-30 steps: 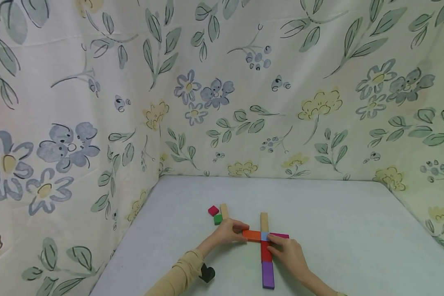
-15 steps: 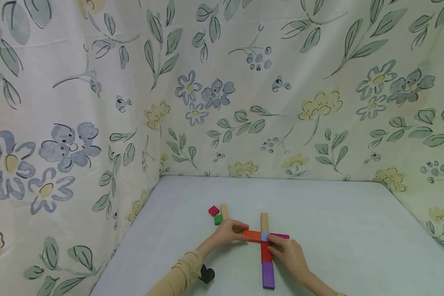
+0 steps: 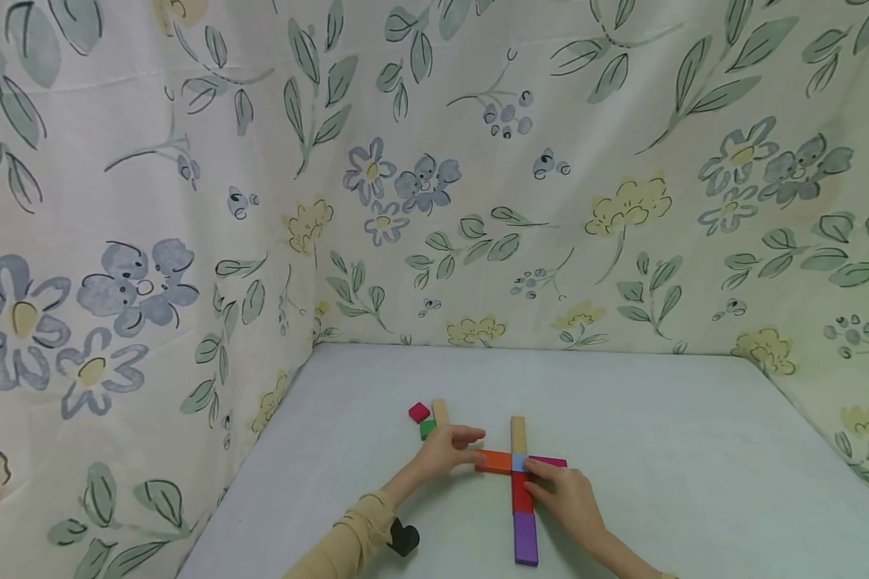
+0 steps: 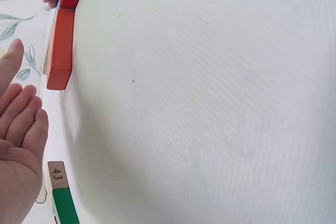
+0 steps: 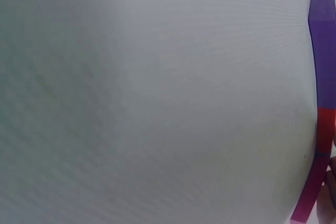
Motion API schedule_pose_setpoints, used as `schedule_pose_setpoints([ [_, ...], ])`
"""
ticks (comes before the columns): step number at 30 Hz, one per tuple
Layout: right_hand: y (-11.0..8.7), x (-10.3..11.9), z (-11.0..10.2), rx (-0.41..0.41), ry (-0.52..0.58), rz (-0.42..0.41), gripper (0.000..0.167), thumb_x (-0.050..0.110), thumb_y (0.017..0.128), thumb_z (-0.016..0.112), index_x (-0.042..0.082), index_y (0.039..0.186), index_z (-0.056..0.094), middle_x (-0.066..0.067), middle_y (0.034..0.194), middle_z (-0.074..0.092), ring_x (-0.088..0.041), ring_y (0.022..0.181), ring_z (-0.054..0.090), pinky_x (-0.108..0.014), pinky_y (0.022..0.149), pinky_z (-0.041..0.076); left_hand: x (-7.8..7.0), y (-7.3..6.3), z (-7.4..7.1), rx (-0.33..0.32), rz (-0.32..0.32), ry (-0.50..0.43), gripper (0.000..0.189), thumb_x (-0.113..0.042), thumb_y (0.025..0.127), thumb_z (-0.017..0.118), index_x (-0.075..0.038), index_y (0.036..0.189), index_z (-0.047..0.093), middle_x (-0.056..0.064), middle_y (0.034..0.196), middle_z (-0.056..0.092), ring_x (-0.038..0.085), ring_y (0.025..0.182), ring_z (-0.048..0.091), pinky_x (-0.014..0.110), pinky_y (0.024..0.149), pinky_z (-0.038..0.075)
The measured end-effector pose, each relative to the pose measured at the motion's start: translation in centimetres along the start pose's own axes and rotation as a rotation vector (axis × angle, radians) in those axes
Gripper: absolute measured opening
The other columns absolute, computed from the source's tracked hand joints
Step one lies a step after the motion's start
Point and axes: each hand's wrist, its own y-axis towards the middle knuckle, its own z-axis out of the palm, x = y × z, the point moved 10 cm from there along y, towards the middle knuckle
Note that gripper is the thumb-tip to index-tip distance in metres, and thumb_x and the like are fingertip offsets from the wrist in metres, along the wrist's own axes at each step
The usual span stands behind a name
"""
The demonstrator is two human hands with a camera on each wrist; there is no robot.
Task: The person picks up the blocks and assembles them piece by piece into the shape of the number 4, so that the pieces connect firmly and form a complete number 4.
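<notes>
Wooden blocks lie in a cross: a tan block [image 3: 517,435] at the far end, a light blue block [image 3: 519,462] at the crossing, then a red block [image 3: 522,492] and a purple block [image 3: 525,539] nearer. An orange block [image 3: 494,461] forms the left arm, a magenta block [image 3: 552,461] the right. My left hand [image 3: 440,453] hovers at the orange block's left end, thumb and fingers spread apart; the left wrist view has it holding nothing. The fingertips of my right hand [image 3: 568,500] touch the light blue and red blocks; the hand partly covers the magenta block.
Behind my left hand lie a pinkish-red block [image 3: 419,412], a green block [image 3: 427,429] and another tan block [image 3: 441,412]. A black heart-shaped piece [image 3: 405,538] is by my left sleeve. Floral cloth [image 3: 478,241] hangs along the white table's back and sides.
My left fingers have let go of the orange block, lifting and drawing back slightly to the left. The right hand and the blocks have not moved.
</notes>
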Motion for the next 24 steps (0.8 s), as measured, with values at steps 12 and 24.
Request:
schedule_pose_setpoints([
  [12, -0.1, 0.1, -0.1, -0.017, 0.003, -0.016, 0.032, 0.009, 0.072, 0.079, 0.009, 0.103, 0.075, -0.001, 0.1, 0.075, -0.02, 0.095, 0.069, -0.036, 0.081, 0.055, -0.2, -0.4, -2.5, -0.096, 0.021, -0.041, 0.044, -0.02, 0.083, 0.073, -0.003, 0.123, 0.063, 0.01, 0.122, 0.066, 0.028, 0.114, 0.061, 0.035, 0.097, 0.049],
  [24, -0.1, 0.1, -0.3, -0.026, 0.0, -0.018, 0.031, 0.009, 0.072, 0.08, 0.009, 0.103, 0.075, -0.002, 0.1, 0.074, -0.021, 0.095, 0.07, -0.036, 0.08, 0.055, 0.9, -1.9, -5.7, -0.161, 0.013, -0.092, 0.045, -0.017, 0.083, 0.073, 0.003, 0.121, 0.062, 0.021, 0.122, 0.063, 0.032, 0.11, 0.063, 0.027, 0.085, 0.054],
])
